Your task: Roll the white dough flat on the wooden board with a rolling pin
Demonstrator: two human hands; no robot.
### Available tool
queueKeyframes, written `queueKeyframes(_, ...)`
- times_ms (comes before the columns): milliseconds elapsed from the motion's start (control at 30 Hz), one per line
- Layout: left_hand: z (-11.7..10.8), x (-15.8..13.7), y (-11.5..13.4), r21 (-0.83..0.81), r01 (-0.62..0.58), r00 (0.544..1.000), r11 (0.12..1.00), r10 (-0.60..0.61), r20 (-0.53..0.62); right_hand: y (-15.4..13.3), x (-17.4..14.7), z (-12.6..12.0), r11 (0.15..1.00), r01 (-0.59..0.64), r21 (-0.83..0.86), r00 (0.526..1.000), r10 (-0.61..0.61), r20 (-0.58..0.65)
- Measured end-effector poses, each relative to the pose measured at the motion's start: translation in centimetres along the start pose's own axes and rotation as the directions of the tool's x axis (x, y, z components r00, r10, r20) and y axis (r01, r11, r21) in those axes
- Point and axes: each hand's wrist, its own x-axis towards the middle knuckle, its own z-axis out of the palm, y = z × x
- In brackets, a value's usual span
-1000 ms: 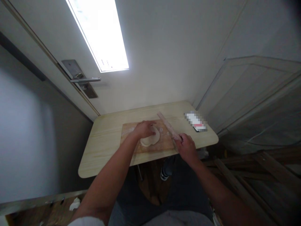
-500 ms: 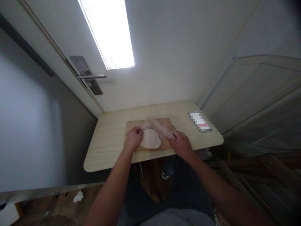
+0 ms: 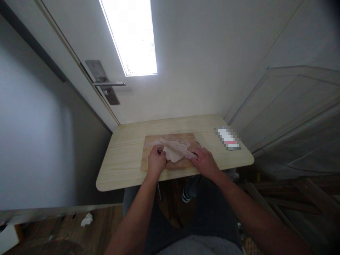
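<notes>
A flat, pale sheet of dough (image 3: 174,153) lies on a wooden cutting board (image 3: 147,161) dusted with flour. At the dough's left edge, my left hand (image 3: 157,160) is closed, its fingers curled and pinching that edge. My right hand (image 3: 204,160) is wrapped round the near right end of a slim, floury rolling pin (image 3: 191,154). The pin slants up and left across the dough, its pale colour blending with the dough so that its far end is hard to make out.
The board rests on a light wood table (image 3: 119,156) with rounded corners. A phone-like item (image 3: 227,138), partly pixelated, lies at the right. Behind stands a door with a metal handle (image 3: 111,84). Crumpled white paper (image 3: 86,220) is on the floor at left.
The rolling pin has come down from behind the dough onto it. My left hand has moved slightly right and nearer, onto the dough's edge. The view has shifted a little.
</notes>
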Motion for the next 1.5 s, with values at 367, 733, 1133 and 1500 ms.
queueKeyframes(367, -1.7, 5.3, 4.3, 0.408, -0.343, 0.921, 0.846, 0.388, -0.031, 1.6, 3.4, -1.8, 0.989, 0.099, -0.11, 0.988, -0.084, 0.13)
queueKeyframes(733, 2.2, 6.9, 2.8, 0.656, -0.45, 0.889, 0.606, 0.374, 0.264, -1.2, 2.9, -0.4, 0.947, -0.184, -0.265, 0.978, 0.15, -0.143)
queueKeyframes(1133, 3.1, 9.2, 4.2, 0.75, -0.423, 0.902, 0.509, 0.319, 0.292, 1.8, 6.6, 1.9, 0.935, -0.235, -0.265, 0.968, 0.201, -0.149)
queueKeyframes(1500, 3.8, 10.7, 5.0, 0.74, -0.418, 0.905, 0.528, 0.311, 0.29, 3.1, 9.2, 2.0, 0.927, -0.266, -0.265, 0.963, 0.265, -0.038)
